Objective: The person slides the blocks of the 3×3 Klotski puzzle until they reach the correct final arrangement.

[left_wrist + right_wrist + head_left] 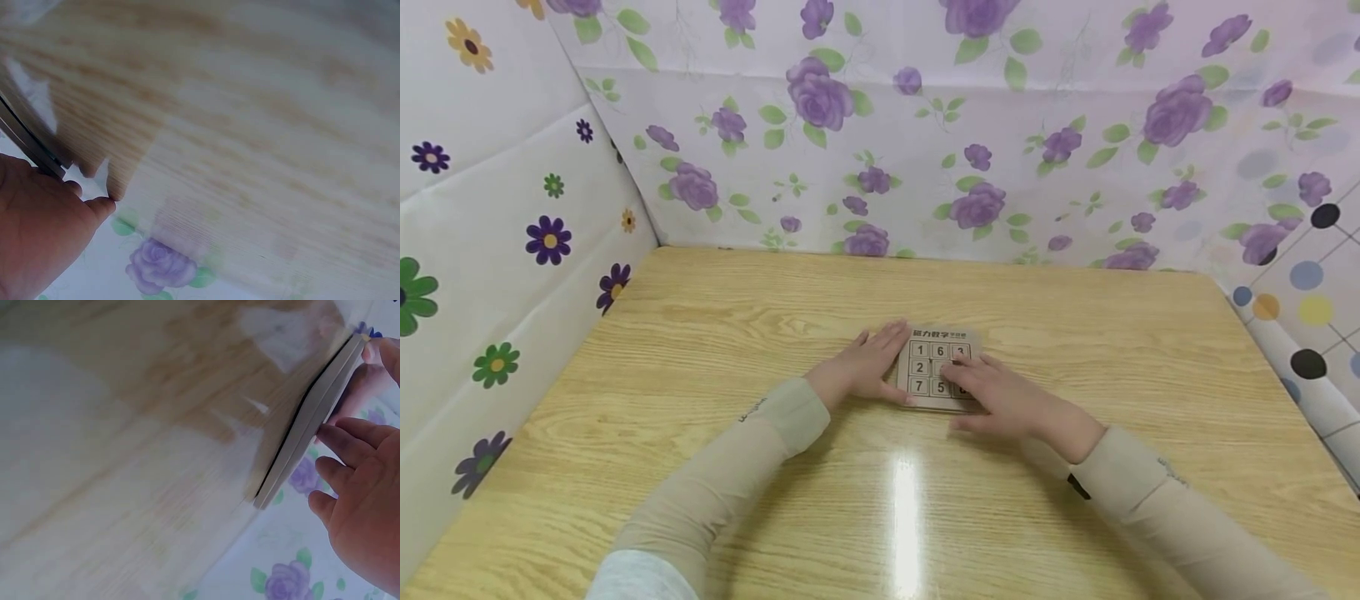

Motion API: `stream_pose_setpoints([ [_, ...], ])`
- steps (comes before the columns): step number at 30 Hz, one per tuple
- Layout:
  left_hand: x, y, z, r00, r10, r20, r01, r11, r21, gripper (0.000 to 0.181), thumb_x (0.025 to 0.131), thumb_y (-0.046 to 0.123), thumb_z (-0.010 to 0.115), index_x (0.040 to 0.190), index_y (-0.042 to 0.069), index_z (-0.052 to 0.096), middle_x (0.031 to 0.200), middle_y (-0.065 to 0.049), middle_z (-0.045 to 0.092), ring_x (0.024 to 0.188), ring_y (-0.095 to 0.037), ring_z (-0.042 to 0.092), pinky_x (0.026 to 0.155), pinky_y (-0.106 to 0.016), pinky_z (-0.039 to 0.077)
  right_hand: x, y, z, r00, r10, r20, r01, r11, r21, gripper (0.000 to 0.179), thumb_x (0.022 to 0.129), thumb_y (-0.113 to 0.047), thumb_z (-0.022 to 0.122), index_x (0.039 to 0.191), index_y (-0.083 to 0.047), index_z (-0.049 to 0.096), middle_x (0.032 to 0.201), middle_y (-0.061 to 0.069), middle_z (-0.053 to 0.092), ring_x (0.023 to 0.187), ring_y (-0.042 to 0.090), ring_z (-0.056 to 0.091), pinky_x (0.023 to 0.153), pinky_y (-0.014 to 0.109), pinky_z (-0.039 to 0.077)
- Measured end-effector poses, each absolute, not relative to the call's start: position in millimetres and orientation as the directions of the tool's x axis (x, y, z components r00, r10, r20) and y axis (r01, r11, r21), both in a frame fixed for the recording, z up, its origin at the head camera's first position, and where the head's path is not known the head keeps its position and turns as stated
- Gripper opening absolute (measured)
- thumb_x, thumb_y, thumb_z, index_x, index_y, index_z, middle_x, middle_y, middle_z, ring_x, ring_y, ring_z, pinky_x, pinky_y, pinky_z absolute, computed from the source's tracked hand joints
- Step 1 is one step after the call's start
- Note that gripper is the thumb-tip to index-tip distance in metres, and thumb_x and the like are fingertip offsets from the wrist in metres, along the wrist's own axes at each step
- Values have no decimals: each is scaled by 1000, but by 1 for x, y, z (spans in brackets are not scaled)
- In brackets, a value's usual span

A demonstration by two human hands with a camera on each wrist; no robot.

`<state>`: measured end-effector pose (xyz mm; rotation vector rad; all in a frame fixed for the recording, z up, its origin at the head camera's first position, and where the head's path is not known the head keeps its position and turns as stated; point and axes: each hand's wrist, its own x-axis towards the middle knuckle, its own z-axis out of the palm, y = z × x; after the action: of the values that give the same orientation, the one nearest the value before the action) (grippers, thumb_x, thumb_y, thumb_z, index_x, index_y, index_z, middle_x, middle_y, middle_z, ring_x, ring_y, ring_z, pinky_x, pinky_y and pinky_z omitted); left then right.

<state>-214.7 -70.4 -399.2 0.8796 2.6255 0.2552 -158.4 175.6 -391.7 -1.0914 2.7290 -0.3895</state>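
A flat beige sliding number puzzle lies on the wooden table, with numbered square tiles in rows and dark characters along its top border. My left hand rests against its left side, fingers extended toward the upper left corner and thumb at the lower left corner. In the left wrist view, the back part of the left hand appears by the puzzle's dark edge. My right hand reaches over the right side, its fingertips touching the tiles near the middle. The right hand covers some right-hand tiles; its thumb stays off the front edge.
The glossy wooden table reflects a bright light strip in front of the puzzle. A purple-flowered sheet hangs behind it. A flower-patterned sheet stands at the left, and a dotted one at the right.
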Motion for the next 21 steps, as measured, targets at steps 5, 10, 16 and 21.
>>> stream_pose_setpoints([
  [5, -215, -71, -399, -737, 611, -289, 544, 790, 282, 115, 78, 65, 63, 153, 8, -3, 160, -8, -7, 148, -22, -3, 120, -48, 4, -158, 185, -393, -726, -685, -58, -642, 705, -301, 72, 88, -41, 64, 143, -1, 40, 147, 17, 41, 139, 37, 32, 117, 55, 17],
  [10, -215, -72, -399, -737, 606, -299, 535, 794, 289, 115, 78, 65, 63, 153, 9, -4, 160, -7, -9, 148, -21, -5, 120, -47, 2, -157, 190, -390, -728, -684, -51, -650, 712, -267, 71, 88, -41, 64, 141, 0, 41, 145, 18, 43, 138, 38, 33, 116, 56, 17],
  [16, -215, -72, -400, -736, 607, -300, 531, 792, 300, 115, 78, 65, 63, 153, 9, -4, 160, -7, -8, 148, -21, -5, 120, -47, 2, -158, 189, -384, -732, -678, -64, -649, 722, -240, 66, 88, -40, 64, 138, 1, 46, 141, 18, 49, 136, 39, 36, 116, 57, 18],
  [21, -215, -71, -400, -739, 606, -294, 531, 793, 299, 115, 78, 64, 63, 153, 9, -4, 160, -7, -9, 148, -21, -5, 120, -47, 2, -163, 184, -380, -739, -671, -56, -641, 727, -247, 65, 89, -38, 64, 137, 1, 46, 140, 20, 49, 136, 41, 35, 115, 57, 18],
])
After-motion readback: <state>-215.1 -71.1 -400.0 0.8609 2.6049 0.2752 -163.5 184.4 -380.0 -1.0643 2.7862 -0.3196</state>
